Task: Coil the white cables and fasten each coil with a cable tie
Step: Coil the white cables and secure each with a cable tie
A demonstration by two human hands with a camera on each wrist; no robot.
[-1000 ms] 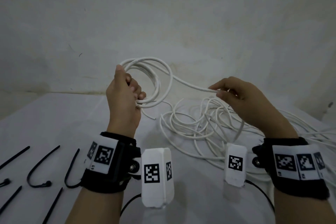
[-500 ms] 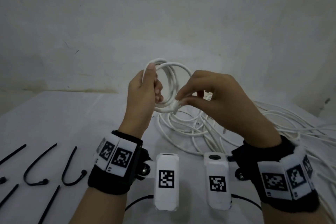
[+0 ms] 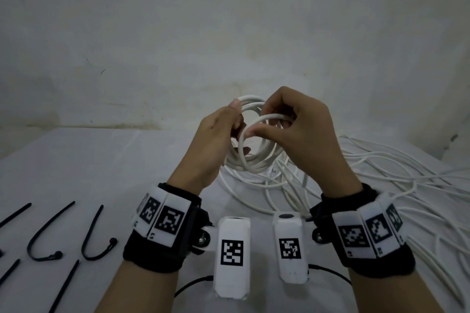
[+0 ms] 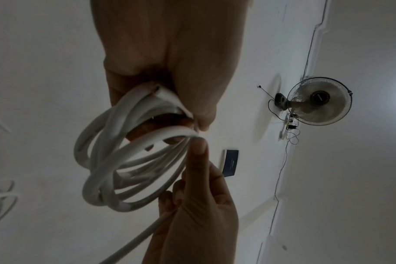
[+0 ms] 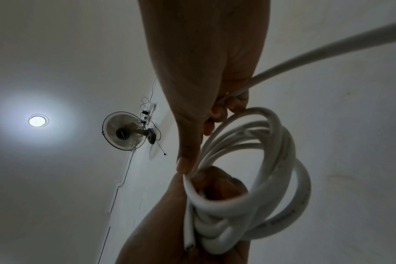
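Note:
A small coil of white cable (image 3: 254, 157) hangs in the air above the table, several loops thick. My left hand (image 3: 218, 132) grips the coil's left side, thumb up along the top loops. My right hand (image 3: 292, 122) pinches the newest loop (image 3: 269, 117) against the coil between thumb and forefinger. In the left wrist view the coil (image 4: 106, 171) hangs from my left hand (image 4: 170, 75), and the right hand (image 4: 197, 205) presses on a strand. The right wrist view shows the coil (image 5: 271, 178) and the trailing cable (image 5: 317, 60) running through my right hand (image 5: 203, 89).
A loose tangle of white cable (image 3: 368, 185) spreads over the white table (image 3: 89, 173) at the right. Several black cable ties (image 3: 94, 239) lie at the front left. A wall (image 3: 229, 33) rises behind the table. A wall fan (image 4: 319, 101) shows in both wrist views.
My right hand has brought the trailing cable from the right over to the coil and laid another loop on it. Both hands have shifted to the right and now meet at the coil.

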